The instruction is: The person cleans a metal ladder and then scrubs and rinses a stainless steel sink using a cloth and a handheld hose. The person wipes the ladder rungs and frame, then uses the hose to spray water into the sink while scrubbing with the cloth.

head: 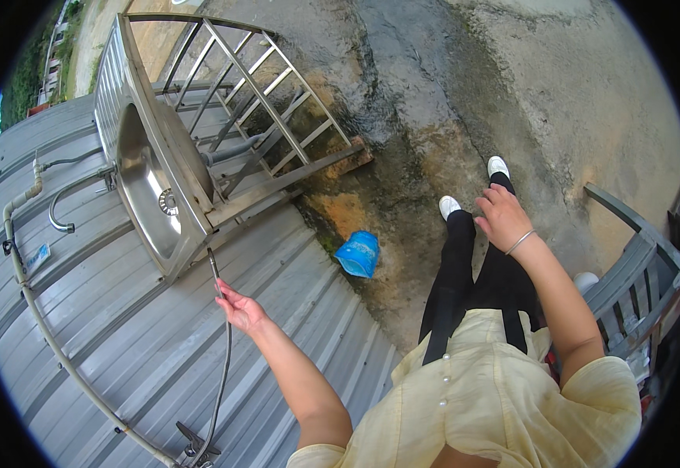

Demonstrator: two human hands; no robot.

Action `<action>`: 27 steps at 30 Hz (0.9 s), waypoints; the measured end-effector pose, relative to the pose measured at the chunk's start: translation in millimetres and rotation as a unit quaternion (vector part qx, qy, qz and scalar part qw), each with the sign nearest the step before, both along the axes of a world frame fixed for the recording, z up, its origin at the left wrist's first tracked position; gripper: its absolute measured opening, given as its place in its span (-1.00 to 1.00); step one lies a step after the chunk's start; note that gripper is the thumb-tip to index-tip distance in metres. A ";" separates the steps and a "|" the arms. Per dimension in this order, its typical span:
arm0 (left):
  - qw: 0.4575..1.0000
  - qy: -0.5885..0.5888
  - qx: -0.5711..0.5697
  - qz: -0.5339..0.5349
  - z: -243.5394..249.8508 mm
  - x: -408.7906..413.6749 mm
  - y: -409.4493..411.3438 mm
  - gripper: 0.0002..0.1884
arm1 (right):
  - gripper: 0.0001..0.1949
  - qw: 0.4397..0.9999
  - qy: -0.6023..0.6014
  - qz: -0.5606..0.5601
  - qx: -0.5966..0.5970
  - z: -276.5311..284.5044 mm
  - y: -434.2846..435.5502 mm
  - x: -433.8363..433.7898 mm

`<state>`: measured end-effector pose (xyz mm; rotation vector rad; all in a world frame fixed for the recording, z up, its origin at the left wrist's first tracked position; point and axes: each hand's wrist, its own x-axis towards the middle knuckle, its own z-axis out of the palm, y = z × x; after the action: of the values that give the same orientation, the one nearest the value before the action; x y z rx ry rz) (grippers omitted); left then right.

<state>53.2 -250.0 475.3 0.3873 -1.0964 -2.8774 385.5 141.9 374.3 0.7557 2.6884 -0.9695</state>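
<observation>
My left hand (242,308) pinches a thin braided flexible hose (227,351) near its upper end, just below the corner of a stainless steel sink (147,199). The hose runs down to a metal valve (197,449) at the bottom edge of the view. My right hand (504,217) hangs in front of my legs with its fingers slightly bent and apart, holding nothing. A curved faucet (59,219) sticks out beside the sink basin. A grey drain pipe (232,153) runs beneath the basin, inside the metal stand (281,120).
Corrugated metal wall (293,292) lies to the left, with a pale plastic water pipe (62,357) along it. A blue plastic container (359,254) sits on the wet concrete ground (428,105). A grey slatted chair (629,275) stands at the right.
</observation>
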 end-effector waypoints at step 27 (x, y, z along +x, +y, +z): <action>0.969 0.070 -0.234 -0.028 -5.7 15.3 15.1 -0.89 | -0.69 0.999 0.007 0.045 0.006 11.2 7.2 -27.1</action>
<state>68.5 -234.9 469.6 0.1272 -1.7122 -2.5189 358.5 149.0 385.5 0.6251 2.7164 -0.9429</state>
